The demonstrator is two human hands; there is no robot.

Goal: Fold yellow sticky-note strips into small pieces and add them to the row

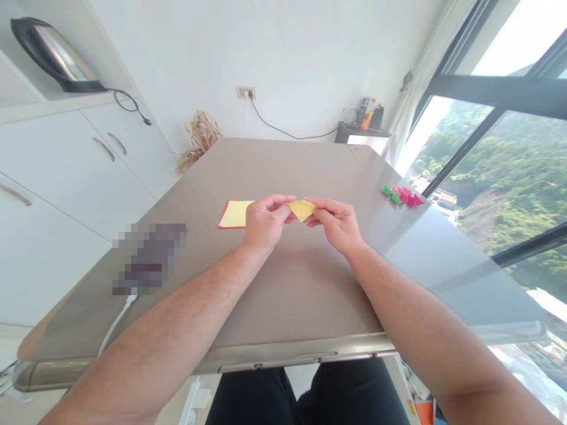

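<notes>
A small folded yellow paper (303, 209), diamond-shaped with a crease down its middle, is held up above the table between both hands. My left hand (266, 221) pinches its left corner between thumb and fingers. On the opposite corner, my right hand (339, 223) grips in the same way. Behind my left hand lies a stack of yellow paper sheets (234, 214) with a red edge, its right part hidden by the hand. Several small folded pink paper pieces (406, 196) and a few green folded paper pieces (393, 195) sit together at the table's right side.
The grey table (283, 168) spans the view. A blurred-out dark device (153, 260) with a white cable (116, 324) lies at left. Beyond the table are a low cabinet with bottles (367, 115), dried stalks (201, 139) and a window (487, 136). A kettle (57, 56) stands upper left.
</notes>
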